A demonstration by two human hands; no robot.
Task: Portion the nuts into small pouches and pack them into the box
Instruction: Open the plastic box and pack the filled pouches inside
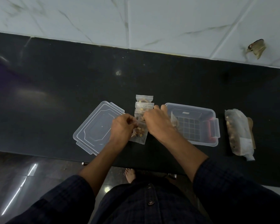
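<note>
**Hands work a row of nut pouches on a dark desk**

A person's left hand [121,125] pinches the nearest small pouch [138,132] of nuts by its upper left corner, while the right hand [157,121], fingers curled, grips the pouches just beyond it. Four filled pouches lie overlapping in a row [144,102] running away from the desk's [55,88] front edge, near its middle. A clear lid [94,128] lies flat to their left; the open clear box [196,125] stands to their right, something pale and something red inside. Further right, near the desk's right end, a large bag of nuts [238,133] rests against a wooden spoon [251,126]
</note>
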